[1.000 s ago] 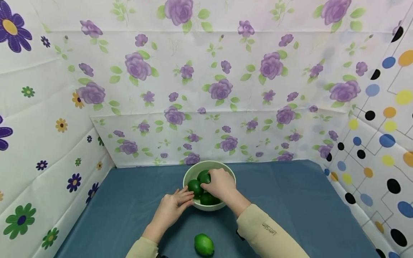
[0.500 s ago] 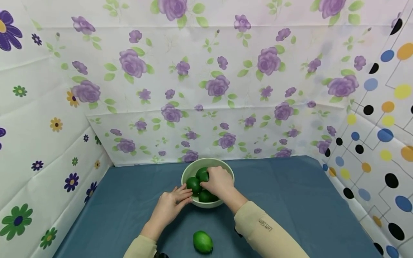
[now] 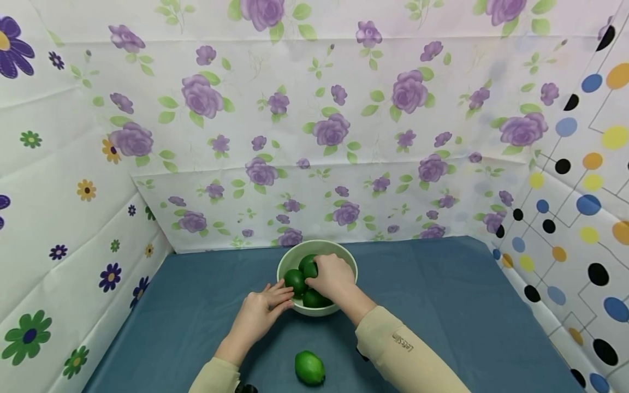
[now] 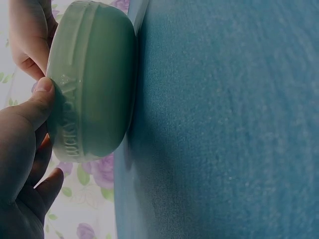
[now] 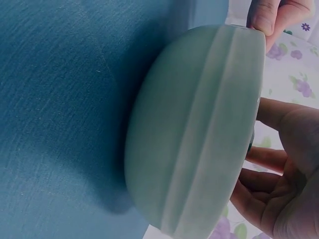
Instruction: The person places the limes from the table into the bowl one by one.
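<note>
A pale green bowl (image 3: 314, 311) stands on the blue cloth with several dark green limes inside. My left hand (image 3: 262, 312) holds the bowl's near-left rim; the left wrist view has its thumb (image 4: 44, 85) on the edge, beside raised "LUCKY DAY" lettering. My right hand (image 3: 332, 279) reaches over the right rim, fingers and thumb around the rear lime (image 3: 308, 266). Another lime (image 3: 295, 281) lies to the left and a third lime (image 3: 315, 298) in front. The right wrist view shows the bowl's outer wall (image 5: 194, 134), which hides the held lime.
A brighter green lime (image 3: 309, 368) lies on the blue cloth (image 3: 437, 305) in front of the bowl, between the forearms. A purple-flowered curtain (image 3: 275, 136) hangs close behind the bowl. Patterned sheets enclose the left and right sides.
The head view has shifted slightly. Both hands, the bowl and the limes keep their places relative to one another.
</note>
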`<state>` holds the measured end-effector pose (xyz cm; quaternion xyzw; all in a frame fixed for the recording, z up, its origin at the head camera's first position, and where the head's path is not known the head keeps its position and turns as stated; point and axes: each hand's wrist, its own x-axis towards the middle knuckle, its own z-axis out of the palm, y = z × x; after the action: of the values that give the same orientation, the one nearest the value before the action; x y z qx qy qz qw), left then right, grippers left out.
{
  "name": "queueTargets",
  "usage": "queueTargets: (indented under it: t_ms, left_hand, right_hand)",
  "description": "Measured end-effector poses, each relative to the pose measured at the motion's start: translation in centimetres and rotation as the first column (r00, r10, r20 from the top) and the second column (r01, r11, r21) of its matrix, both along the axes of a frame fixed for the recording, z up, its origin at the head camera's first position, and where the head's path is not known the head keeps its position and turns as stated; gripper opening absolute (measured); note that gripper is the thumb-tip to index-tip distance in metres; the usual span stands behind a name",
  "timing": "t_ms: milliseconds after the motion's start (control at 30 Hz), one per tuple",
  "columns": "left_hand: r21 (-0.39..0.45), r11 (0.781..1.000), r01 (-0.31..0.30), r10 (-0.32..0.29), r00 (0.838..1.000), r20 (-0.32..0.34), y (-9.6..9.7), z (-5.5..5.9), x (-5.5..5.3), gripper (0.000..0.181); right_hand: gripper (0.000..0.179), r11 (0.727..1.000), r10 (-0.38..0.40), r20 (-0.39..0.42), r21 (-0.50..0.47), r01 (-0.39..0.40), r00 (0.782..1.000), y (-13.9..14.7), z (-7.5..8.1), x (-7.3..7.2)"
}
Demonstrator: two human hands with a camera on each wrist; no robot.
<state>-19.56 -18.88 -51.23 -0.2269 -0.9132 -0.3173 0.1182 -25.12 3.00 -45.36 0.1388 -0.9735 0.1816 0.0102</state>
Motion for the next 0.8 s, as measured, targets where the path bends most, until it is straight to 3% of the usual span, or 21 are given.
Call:
queueTargets:
  t_ms: [800]
  left_hand:
    - [-0.018, 1.000, -0.004, 0.003, 1.000, -0.009, -0.02, -0.09, -0.05, 0.032]
  right_hand:
    - [0.049, 1.000, -0.002, -0.005, 0.025, 0.002, 1.000, 0.19, -0.30, 0.01]
